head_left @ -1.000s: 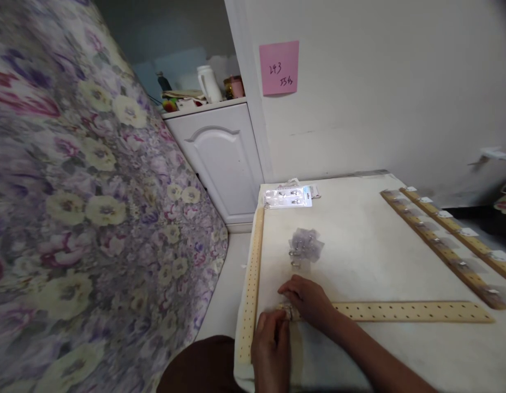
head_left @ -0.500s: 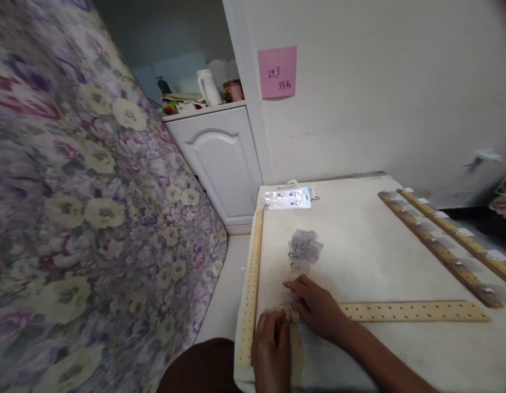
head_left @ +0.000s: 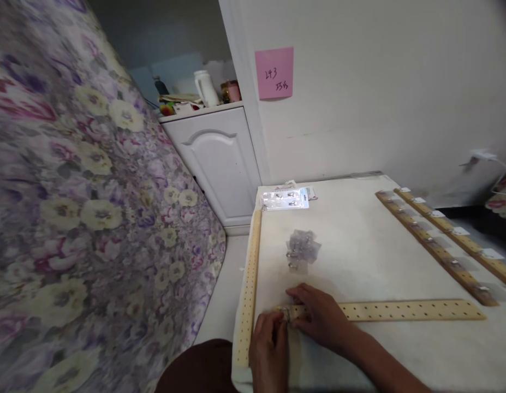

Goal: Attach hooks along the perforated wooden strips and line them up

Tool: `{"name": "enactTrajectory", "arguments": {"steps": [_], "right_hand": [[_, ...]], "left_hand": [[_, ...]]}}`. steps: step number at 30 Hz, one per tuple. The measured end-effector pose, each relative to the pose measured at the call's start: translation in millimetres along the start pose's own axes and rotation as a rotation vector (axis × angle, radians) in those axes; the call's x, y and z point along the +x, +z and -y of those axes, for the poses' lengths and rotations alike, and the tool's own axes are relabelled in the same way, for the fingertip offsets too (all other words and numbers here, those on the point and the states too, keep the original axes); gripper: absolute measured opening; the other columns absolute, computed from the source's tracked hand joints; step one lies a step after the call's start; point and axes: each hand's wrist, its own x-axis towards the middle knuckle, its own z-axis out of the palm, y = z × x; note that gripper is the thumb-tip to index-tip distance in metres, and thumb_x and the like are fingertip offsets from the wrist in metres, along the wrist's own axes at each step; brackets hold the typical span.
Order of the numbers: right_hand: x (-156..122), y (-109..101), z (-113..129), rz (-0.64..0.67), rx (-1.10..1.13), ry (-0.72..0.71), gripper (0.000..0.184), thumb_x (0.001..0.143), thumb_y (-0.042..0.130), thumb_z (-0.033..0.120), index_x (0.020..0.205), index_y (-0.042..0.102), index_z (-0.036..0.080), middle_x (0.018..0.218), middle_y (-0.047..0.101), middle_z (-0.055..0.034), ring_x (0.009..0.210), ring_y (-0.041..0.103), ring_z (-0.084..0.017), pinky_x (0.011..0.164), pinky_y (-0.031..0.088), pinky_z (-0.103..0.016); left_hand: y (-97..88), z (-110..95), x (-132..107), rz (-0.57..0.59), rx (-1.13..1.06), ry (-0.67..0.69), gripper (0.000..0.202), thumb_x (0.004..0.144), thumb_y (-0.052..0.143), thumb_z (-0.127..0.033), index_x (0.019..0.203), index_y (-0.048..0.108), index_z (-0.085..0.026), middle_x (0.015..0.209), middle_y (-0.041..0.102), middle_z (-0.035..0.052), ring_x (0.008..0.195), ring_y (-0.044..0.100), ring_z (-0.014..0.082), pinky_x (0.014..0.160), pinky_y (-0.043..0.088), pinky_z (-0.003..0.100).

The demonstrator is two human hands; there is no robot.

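Note:
A pale wooden strip with rows of holes lies crosswise near the front of the table. My left hand is at its left end, thumb and forefinger pinched on a small metal clip there; the fingertips partly hide it. My right hand grips the strip just to the right of the clip, fingers over the far edge and thumb at the near edge. Beyond the hands lies a loose pile of clear plastic squares with small metal clips.
Another holed strip runs along the table's left edge. Two strips with clips and clear squares lie at the right. A clear blister pack is at the back left. A pink note is on the wall, and a flowered curtain hangs left.
My right hand's fingers, stretched beyond the strip before, have drawn in and come down around it. More of the strip's left end shows. My left hand stays at the clip.

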Motion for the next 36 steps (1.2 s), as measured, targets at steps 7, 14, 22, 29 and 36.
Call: {"name": "enactTrajectory", "arguments": {"steps": [7,14,22,29,36], "right_hand": [[0.9,1.1,-0.5,0.003,-0.004,-0.001,0.054,0.066,0.066,0.021,0.119,0.055,0.026,0.105,0.062,-0.0032,0.094,0.058,-0.020,0.086,0.043,-0.030],[2.9,-0.3,1.7,0.001,0.019,0.032,0.051,0.065,0.064,0.019,0.115,0.057,0.026,0.103,0.063,-0.0022,0.092,0.060,-0.018,0.083,0.044,-0.029],[4.5,-2.3,2.6,0.003,0.048,0.049,0.048,0.065,0.059,0.016,0.112,0.058,0.025,0.102,0.064,-0.0014,0.091,0.060,-0.017,0.080,0.044,-0.027],[7.7,-0.9,7.9,-0.014,0.039,0.113,0.040,0.066,0.053,0.014,0.105,0.057,0.024,0.100,0.066,-0.0006,0.087,0.061,-0.016,0.076,0.042,-0.026],[10.9,0.1,9.8,-0.001,0.041,0.206,0.037,0.064,0.056,0.015,0.099,0.057,0.025,0.093,0.066,0.0006,0.081,0.060,-0.015,0.072,0.040,-0.026]], "left_hand": [[0.2,1.2,1.1,0.005,0.026,0.014,0.027,0.087,0.048,-0.043,0.086,0.065,-0.023,0.083,0.064,0.0035,0.078,0.061,0.0189,0.073,0.048,0.031],[-2.4,1.0,1.2,0.050,0.047,0.020,0.021,0.089,0.046,-0.036,0.086,0.063,-0.023,0.084,0.062,0.0032,0.082,0.060,0.0189,0.075,0.047,0.030],[-5.1,-0.8,4.5,0.087,0.078,0.009,0.015,0.087,0.051,-0.031,0.086,0.064,-0.024,0.085,0.064,0.0019,0.083,0.061,0.0178,0.074,0.048,0.028],[-6.5,-1.2,2.5,0.088,0.082,0.015,0.017,0.086,0.050,-0.032,0.085,0.064,-0.024,0.083,0.064,0.0022,0.081,0.062,0.0179,0.072,0.048,0.028],[-6.8,-1.6,3.3,0.092,0.090,0.004,0.016,0.086,0.050,-0.032,0.085,0.065,-0.025,0.082,0.064,0.0008,0.079,0.062,0.0174,0.071,0.048,0.027]]}}
